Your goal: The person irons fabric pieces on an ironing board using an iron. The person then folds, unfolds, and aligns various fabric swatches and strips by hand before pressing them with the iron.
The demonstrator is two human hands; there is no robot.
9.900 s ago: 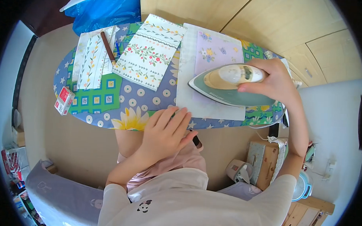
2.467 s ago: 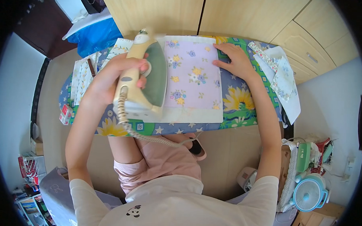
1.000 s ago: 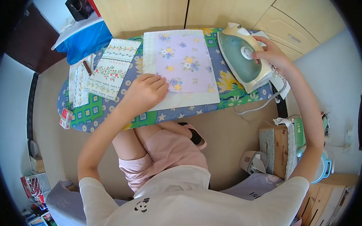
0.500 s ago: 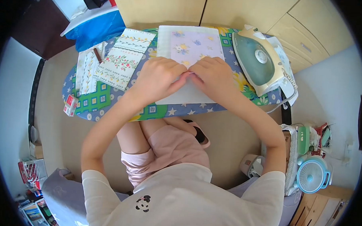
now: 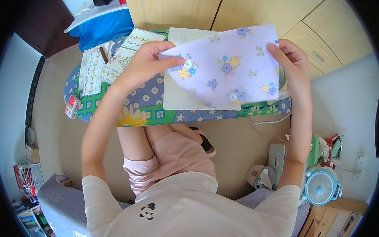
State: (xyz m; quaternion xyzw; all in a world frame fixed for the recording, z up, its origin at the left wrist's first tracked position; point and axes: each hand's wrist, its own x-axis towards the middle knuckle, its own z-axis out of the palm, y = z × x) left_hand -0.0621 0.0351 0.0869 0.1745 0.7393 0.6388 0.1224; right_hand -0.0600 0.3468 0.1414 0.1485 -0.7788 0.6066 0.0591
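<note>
A thin lilac floral cloth point(image 5: 229, 67) with blue and yellow flowers is stretched between my hands above the ironing board. My left hand point(image 5: 156, 58) pinches its left corner between thumb and fingers. On the other side, my right hand point(image 5: 292, 59) grips the upper right edge, thumb in front. Beneath the cloth lies a white rectangular sheet point(image 5: 173, 95) on the patterned ironing board cover point(image 5: 142, 98). The iron point(image 5: 283, 82) is almost wholly hidden behind the cloth and my right hand; its cord point(image 5: 273, 121) hangs at the board's front edge.
Folded floral fabrics point(image 5: 116, 63) with a dark brown stick point(image 5: 103, 55) lie at the board's left, near a small red-and-white box point(image 5: 72, 107). Wooden cabinets point(image 5: 172, 9) stand behind. A waste bin point(image 5: 260, 176) and blue fan point(image 5: 322, 188) are at lower right.
The cloth was lying on the white sheet with both hands together at its near side. Now it is lifted and spread, my hands having moved apart and upward. The iron became mostly covered from view.
</note>
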